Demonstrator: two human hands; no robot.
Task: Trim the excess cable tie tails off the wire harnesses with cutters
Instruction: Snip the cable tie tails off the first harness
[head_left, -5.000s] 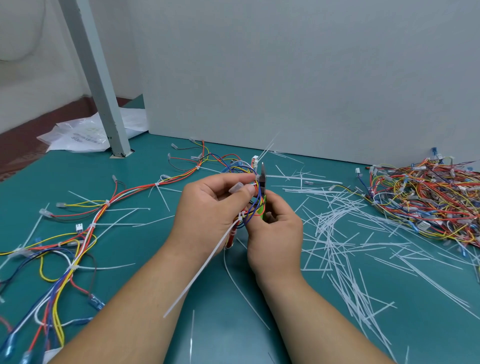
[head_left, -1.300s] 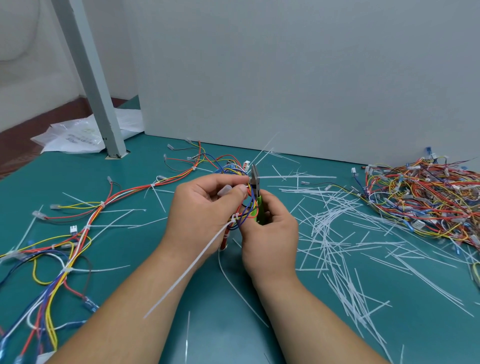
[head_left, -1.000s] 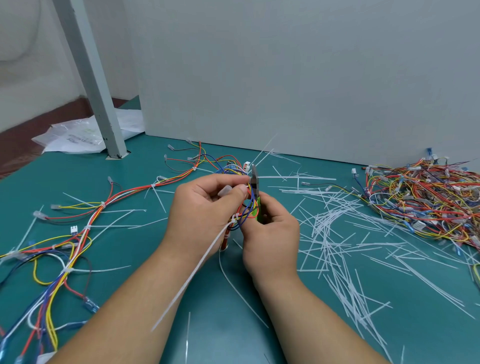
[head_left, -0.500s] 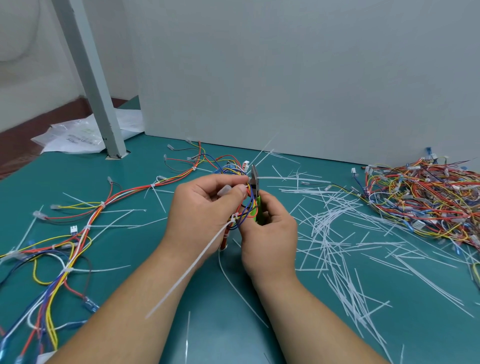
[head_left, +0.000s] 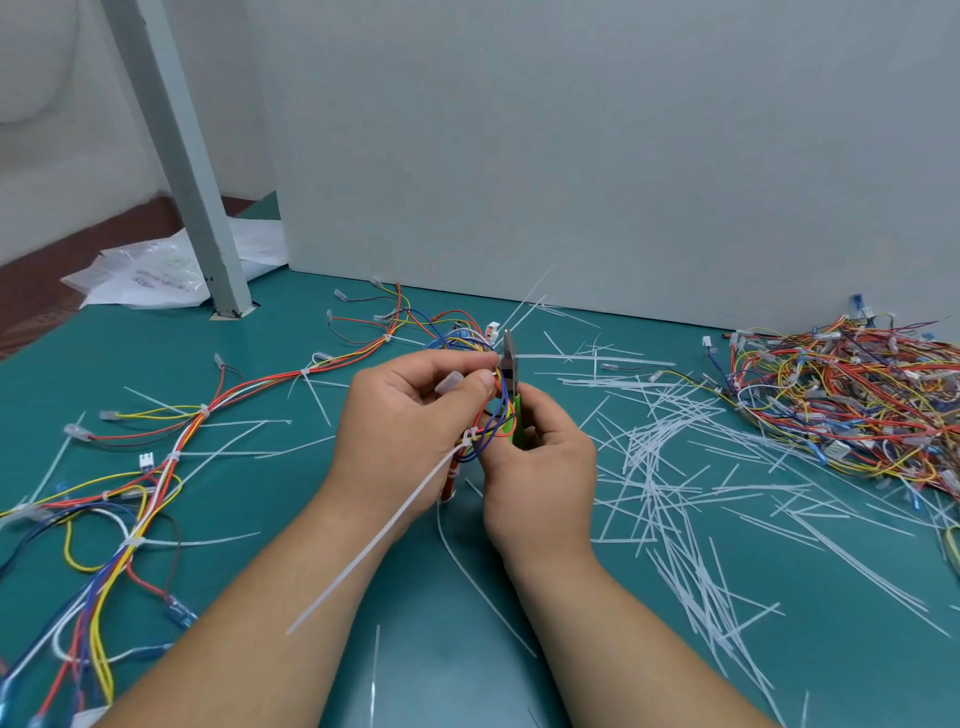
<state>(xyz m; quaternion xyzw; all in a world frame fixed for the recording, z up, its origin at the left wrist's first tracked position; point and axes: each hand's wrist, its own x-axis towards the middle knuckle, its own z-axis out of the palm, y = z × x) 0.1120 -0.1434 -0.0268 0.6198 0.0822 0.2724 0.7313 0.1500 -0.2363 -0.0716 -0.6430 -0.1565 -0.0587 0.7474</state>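
Note:
My left hand (head_left: 410, 431) pinches a section of a multicoloured wire harness (head_left: 483, 421) above the green table. A long white cable tie tail (head_left: 374, 540) hangs from a tie on that harness, slanting down and left over my left forearm. My right hand (head_left: 540, 467) grips green-handled cutters (head_left: 511, 400) upright, their metal jaws right beside my left fingertips at the wires. Whether the jaws are around a tie I cannot tell. The rest of this harness (head_left: 208, 410) trails left across the table.
A pile of harnesses (head_left: 852, 395) lies at the right. Several cut white tie tails (head_left: 670, 467) are scattered on the green table (head_left: 467, 649) to the right. A grey post (head_left: 182, 156) stands at the back left, a grey wall panel (head_left: 597, 156) behind, plastic bags (head_left: 156, 270) beyond the post.
Almost nothing has changed. Both hands stay together at the harness with the cutters upright; the hanging tie tail wavers slightly.

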